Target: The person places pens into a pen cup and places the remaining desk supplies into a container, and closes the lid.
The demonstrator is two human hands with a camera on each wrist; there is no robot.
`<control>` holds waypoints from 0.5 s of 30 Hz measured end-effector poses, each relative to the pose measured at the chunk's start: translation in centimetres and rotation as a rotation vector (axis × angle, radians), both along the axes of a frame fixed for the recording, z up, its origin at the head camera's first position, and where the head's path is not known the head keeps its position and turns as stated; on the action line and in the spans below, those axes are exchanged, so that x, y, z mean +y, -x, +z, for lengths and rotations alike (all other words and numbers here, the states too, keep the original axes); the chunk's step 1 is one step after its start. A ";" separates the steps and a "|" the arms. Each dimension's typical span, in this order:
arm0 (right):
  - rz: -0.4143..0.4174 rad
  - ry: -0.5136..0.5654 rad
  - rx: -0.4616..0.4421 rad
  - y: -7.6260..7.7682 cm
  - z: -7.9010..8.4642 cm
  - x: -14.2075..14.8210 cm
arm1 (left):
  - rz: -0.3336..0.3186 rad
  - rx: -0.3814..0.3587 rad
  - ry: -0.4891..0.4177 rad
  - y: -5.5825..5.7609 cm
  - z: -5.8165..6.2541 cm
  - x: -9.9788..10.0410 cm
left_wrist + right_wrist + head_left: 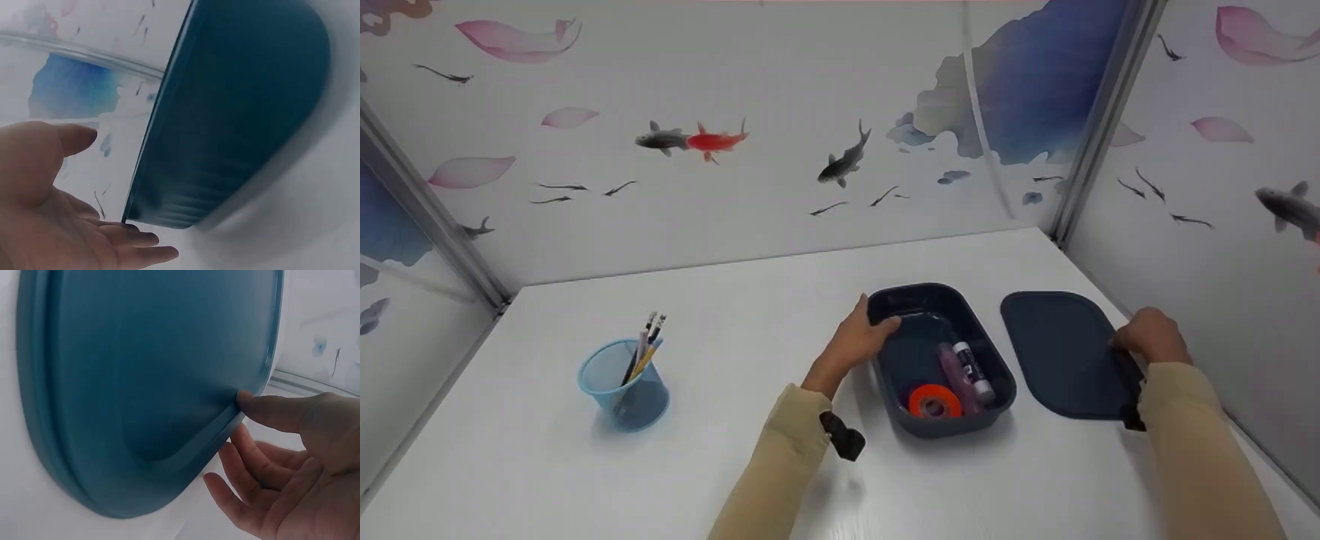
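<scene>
A dark blue open box (898,409) stands on the table, holding an orange ring-shaped roll (935,401), a white-capped glue stick (973,373) and a pinkish translucent tube (956,375). At its left rim is my left hand (855,341), fingers fairly straight; in the left wrist view the thumb is spread away and the fingertips lie right at the box's edge. To the right lies the matching dark blue lid (1057,352). My right hand (281,467) pinches the lid's right edge, thumb (270,410) on the top face and fingers by the underside.
A light blue mesh pen cup (622,390) with several pencils (645,349) stands on the left of the white table (735,360). White panels (772,75) printed with fish and petals rise behind the table and along both sides, the right one close to my right hand.
</scene>
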State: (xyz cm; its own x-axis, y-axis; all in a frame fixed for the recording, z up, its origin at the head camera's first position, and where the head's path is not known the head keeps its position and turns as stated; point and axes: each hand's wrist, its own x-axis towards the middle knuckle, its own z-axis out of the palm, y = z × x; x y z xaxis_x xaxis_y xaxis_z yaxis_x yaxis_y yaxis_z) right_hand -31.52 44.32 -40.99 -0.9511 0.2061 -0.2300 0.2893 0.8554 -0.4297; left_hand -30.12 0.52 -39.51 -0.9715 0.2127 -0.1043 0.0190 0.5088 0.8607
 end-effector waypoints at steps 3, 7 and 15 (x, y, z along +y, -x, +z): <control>-0.038 0.012 0.086 -0.3 -0.3 -0.3 | 0.062 -0.004 -0.052 -0.4 -0.2 0.3; -0.097 0.027 0.175 -0.4 -0.4 -1.0 | 0.119 -0.017 -0.083 -0.6 -0.8 0.6; -0.147 0.017 0.168 0.0 -0.1 -1.5 | 0.197 -0.129 -0.209 -0.8 -1.8 0.6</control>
